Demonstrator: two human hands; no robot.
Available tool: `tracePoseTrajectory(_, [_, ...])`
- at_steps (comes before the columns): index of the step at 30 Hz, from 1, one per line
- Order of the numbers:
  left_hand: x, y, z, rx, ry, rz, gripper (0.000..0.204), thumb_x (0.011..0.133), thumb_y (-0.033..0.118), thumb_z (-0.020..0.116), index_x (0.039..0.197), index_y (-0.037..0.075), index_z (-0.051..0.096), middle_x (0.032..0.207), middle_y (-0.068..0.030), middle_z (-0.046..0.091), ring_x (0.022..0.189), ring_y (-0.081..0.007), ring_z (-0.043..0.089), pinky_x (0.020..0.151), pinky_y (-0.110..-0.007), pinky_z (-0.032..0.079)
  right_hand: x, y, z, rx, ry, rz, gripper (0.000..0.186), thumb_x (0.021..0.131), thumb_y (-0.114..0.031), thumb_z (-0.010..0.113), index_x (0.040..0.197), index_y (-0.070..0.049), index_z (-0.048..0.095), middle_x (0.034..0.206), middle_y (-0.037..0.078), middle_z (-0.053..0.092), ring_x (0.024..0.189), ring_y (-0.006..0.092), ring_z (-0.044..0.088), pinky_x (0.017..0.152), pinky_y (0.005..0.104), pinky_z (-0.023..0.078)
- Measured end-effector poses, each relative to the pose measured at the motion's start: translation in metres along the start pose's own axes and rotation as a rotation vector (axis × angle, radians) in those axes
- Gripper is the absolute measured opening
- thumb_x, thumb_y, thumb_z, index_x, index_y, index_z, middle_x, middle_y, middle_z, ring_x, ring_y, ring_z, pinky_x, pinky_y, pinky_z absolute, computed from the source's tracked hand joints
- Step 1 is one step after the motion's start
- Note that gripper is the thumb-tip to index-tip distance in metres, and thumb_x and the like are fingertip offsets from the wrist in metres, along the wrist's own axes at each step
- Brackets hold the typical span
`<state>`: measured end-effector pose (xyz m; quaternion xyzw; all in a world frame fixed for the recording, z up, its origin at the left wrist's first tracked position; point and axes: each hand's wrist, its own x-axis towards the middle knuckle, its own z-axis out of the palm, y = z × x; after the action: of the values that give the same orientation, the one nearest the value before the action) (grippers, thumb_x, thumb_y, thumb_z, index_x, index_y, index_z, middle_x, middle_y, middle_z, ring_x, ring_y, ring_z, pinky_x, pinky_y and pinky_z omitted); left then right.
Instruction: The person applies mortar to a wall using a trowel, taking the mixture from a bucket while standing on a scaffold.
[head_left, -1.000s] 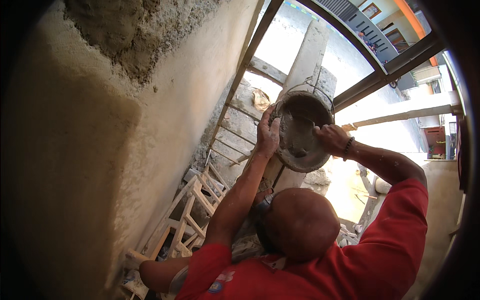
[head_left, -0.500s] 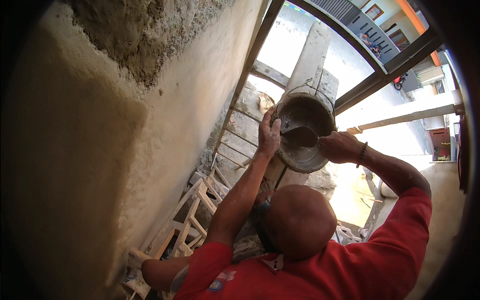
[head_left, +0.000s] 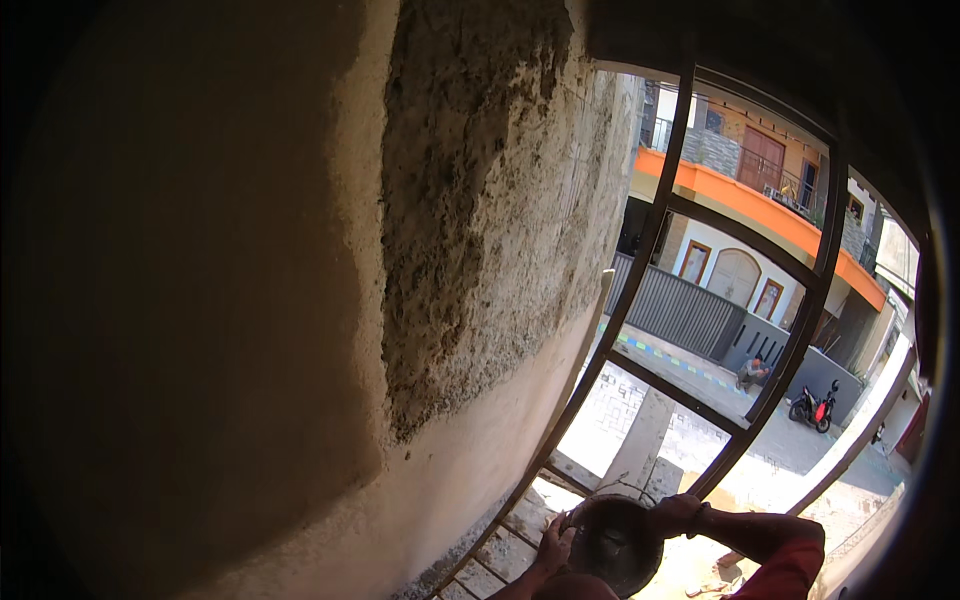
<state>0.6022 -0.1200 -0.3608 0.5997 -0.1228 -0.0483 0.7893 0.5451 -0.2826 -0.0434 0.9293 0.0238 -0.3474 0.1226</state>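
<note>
Neither of my own hands shows. Low in the view, a co-worker in a red sleeve [head_left: 795, 572] bends over a dark round bucket [head_left: 632, 570]. The co-worker's left hand [head_left: 556, 543] is at the left rim of the bucket. Their right hand [head_left: 676, 514] is closed at the right rim; whatever it grips is lost in the shadow. Rising at the left is a plastered wall [head_left: 490, 425], smooth below, with a rough dark patch [head_left: 440, 220] of uneven mortar higher up.
A dark metal frame [head_left: 690, 400] with open panes stands beyond the wall. A concrete beam [head_left: 643, 440] runs outward past the bucket. Outside lie a sunlit street, a grey gate [head_left: 680, 308], a seated person [head_left: 752, 372] and a parked motorbike [head_left: 810, 410].
My view has swung up toward the wall and street. The co-worker and bucket now sit much lower in the picture. The trowel seen earlier in the co-worker's right hand no longer shows clearly.
</note>
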Motion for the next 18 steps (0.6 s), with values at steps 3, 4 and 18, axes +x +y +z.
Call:
tracePoseTrajectory(3, [-0.007,0.0,-0.001,-0.064,-0.066,-0.062,0.047,0.09,0.018,0.056,0.129,-0.006,0.048,0.123,-0.0195,0.058,0.115,-0.0274,0.055,0.1,-0.035,0.041,0.011,0.019,0.005,-0.063,0.042,-0.025,0.03,0.081,-0.036,0.059,0.095,-0.012,0.069,0.086,0.009,0.07,0.078,0.0241,0.07,0.07,0.0393,0.054])
tracePoseTrajectory(4, [-0.006,0.005,0.003,-0.083,-0.077,-0.054,0.046,0.09,0.018,0.056,0.13,-0.006,0.048,0.123,-0.0191,0.058,0.115,-0.0269,0.055,0.1,-0.035,0.041,0.032,0.028,0.017,-0.098,-0.003,0.004,0.033,0.081,-0.039,0.06,0.096,-0.011,0.069,0.086,0.009,0.07,0.081,0.0241,0.07,0.072,0.0399,0.053])
tracePoseTrajectory(18, [0.005,0.003,0.009,-0.062,-0.099,0.03,0.041,0.093,0.01,0.05,0.131,-0.004,0.048,0.123,-0.0129,0.059,0.113,-0.0194,0.054,0.1,-0.032,0.041,0.116,-0.031,0.033,-0.596,0.058,-0.669,0.025,0.084,-0.03,0.059,0.096,-0.011,0.069,0.091,0.011,0.069,0.087,0.0262,0.067,0.074,0.0379,0.053])
